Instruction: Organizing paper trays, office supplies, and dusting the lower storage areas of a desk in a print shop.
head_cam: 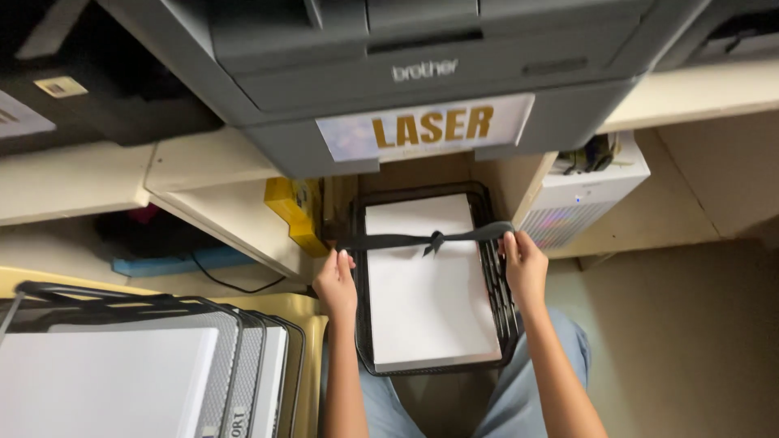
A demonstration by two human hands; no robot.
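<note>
A black wire mesh tray (493,285) rests on my lap, filled with a stack of white paper (426,284). A dark strap (406,239), knotted near its middle, stretches across the tray's far half. My left hand (335,281) pinches the strap's left end at the tray's left rim. My right hand (523,264) pinches the strap's right end at the right rim. Both hands pull the strap taut over the paper.
A large grey printer (406,73) sits on a cream shelf (203,170) above the tray. A yellow box (294,211) stands left of the tray, a white device (584,195) to its right. Black wire file racks (146,357) with papers fill the lower left.
</note>
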